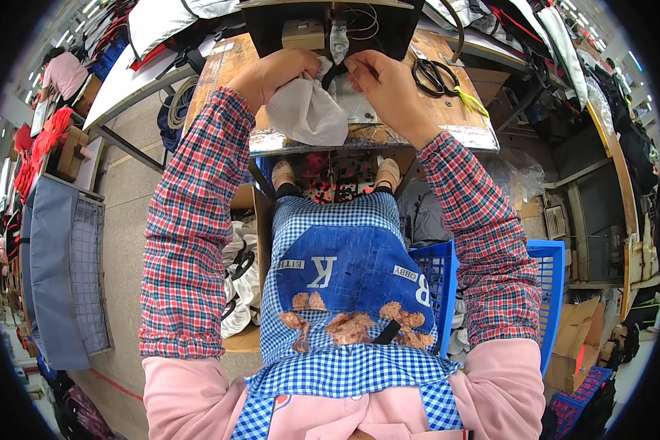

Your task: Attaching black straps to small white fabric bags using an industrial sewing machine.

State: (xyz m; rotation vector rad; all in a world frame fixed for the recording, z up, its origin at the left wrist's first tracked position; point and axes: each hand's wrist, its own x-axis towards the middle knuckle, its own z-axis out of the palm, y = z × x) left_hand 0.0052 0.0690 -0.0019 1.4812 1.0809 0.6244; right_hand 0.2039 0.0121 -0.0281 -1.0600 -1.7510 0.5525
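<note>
My left hand [282, 73] is closed on a white fabric piece [308, 116], which hangs in a bunched pouch shape over the front of a worn wooden worktable. A short black strap [333, 72] runs from the fabric toward my right hand [385, 86], whose thumb and forefinger pinch its end. Both hands are close together in front of a dark machine [271, 26] with a metal part [339, 40] at its middle. How the strap joins the fabric is hidden by my left fingers.
Black-handled scissors [436, 79] with a yellow-green tie [471, 101] lie right of my hand. Below stand a blue plastic basket [554, 293] at right and a cardboard box [264, 220] of white pieces at left. White tables with fabric flank the worktable; a person [64, 73] is far left.
</note>
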